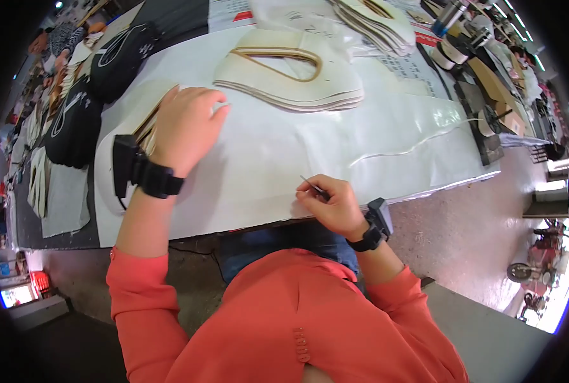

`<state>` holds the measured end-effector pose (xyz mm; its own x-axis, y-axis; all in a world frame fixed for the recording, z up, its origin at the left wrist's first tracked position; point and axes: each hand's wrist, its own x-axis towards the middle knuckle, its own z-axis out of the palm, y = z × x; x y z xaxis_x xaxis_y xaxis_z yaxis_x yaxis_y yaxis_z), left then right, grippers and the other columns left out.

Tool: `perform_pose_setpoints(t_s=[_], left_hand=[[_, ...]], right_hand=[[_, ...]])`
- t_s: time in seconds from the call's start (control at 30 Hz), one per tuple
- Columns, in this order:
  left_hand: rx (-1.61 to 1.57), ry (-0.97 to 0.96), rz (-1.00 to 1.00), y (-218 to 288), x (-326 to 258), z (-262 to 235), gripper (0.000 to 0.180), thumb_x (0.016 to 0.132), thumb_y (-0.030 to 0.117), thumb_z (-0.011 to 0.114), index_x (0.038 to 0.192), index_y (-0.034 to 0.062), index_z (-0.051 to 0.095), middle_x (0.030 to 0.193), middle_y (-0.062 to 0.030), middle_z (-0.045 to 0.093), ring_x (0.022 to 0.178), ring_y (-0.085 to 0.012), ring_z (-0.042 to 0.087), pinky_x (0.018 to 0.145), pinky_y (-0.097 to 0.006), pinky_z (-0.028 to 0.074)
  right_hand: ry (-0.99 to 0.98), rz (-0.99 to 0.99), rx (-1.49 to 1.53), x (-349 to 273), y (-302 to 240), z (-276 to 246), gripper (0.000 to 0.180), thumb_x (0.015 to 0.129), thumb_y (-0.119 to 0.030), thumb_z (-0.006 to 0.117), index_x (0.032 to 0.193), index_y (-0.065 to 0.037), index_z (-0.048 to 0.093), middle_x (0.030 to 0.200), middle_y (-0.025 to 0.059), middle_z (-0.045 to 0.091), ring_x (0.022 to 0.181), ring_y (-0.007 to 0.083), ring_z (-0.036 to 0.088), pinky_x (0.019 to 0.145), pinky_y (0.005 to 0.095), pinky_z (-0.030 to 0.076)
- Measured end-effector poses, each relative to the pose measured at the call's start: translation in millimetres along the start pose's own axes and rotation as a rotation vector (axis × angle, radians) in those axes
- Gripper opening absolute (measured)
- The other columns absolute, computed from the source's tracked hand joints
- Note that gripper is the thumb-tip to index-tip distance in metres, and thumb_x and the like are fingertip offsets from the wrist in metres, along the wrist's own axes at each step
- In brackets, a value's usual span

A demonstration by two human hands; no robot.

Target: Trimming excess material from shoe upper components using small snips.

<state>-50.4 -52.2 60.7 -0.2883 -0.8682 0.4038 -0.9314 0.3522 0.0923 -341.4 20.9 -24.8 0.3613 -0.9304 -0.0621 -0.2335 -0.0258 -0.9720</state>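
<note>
My left hand (188, 127) lies over a pile of cream, flat cut pieces (109, 156) at the left of the white-covered table. Its thumb stands apart from the fingers, some of which are hidden behind the hand, and no held object shows. Near the table's front edge, my right hand (332, 207) is closed on a small thin dark tool (323, 194) whose pointed tip juts out toward the upper left. Farther back sits a stack of curved cream pieces (278, 89) with a brown-edged, teardrop-shaped opening.
Black drawstring bags (74, 121) lie along the left side. Another cream stack (386, 32) is at the back, beside clear plastic sheeting. A white cord (412, 148) runs across the table to a spool (486, 121) at the right edge. Beyond stands a cardboard box (498, 89).
</note>
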Motion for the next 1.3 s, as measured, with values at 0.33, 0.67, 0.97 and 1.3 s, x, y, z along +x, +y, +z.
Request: perform_pose_setpoints(t_s=[0.33, 0.67, 0.97, 1.3], left_hand=[[-0.058, 0.039, 0.014, 105.4, 83.7, 119.6, 0.020, 0.089, 0.027, 0.071, 0.090, 0.0077, 0.071, 0.084, -0.0104, 0.073, 0.080, -0.0306, 0.069, 0.076, -0.045, 0.052], [-0.227, -0.089, -0.346, 87.0, 115.1, 130.1, 0.028, 0.097, 0.030, 0.057, 0.104, 0.0064, 0.069, 0.084, -0.0178, 0.072, 0.085, -0.0373, 0.071, 0.074, -0.050, 0.054], [-0.696, 0.258, -0.288, 46.7, 76.4, 15.2, 0.023, 0.095, 0.020, 0.055, 0.109, 0.0057, 0.067, 0.081, -0.0157, 0.068, 0.069, -0.0311, 0.064, 0.066, -0.036, 0.050], [-0.464, -0.191, 0.203, 101.2, -109.8, 13.5, 0.029, 0.079, 0.003, 0.072, 0.108, 0.0069, 0.070, 0.108, -0.0099, 0.073, 0.096, -0.0299, 0.071, 0.081, -0.041, 0.058]], right_hand=[[0.040, -0.104, 0.090, -2.7, 14.5, 3.0, 0.013, 0.090, -0.012, 0.074, 0.096, 0.000, 0.072, 0.073, 0.0025, 0.065, 0.064, 0.0065, 0.053, 0.059, 0.0253, 0.045], [-0.045, -0.051, 0.083, -2.8, 10.7, -4.3, 0.010, 0.090, 0.000, 0.067, 0.099, 0.003, 0.068, 0.086, 0.0027, 0.068, 0.080, 0.0049, 0.059, 0.071, 0.0217, 0.050], [0.017, -0.073, 0.142, -6.4, 7.7, -1.8, 0.012, 0.092, -0.010, 0.073, 0.094, 0.001, 0.069, 0.076, 0.0012, 0.064, 0.069, 0.0046, 0.053, 0.062, 0.0239, 0.045], [0.497, 0.133, 0.010, 11.3, -11.1, -107.1, 0.047, 0.105, -0.031, 0.063, 0.064, -0.010, 0.054, 0.057, -0.0054, 0.049, 0.051, 0.0039, 0.038, 0.049, 0.0247, 0.026]])
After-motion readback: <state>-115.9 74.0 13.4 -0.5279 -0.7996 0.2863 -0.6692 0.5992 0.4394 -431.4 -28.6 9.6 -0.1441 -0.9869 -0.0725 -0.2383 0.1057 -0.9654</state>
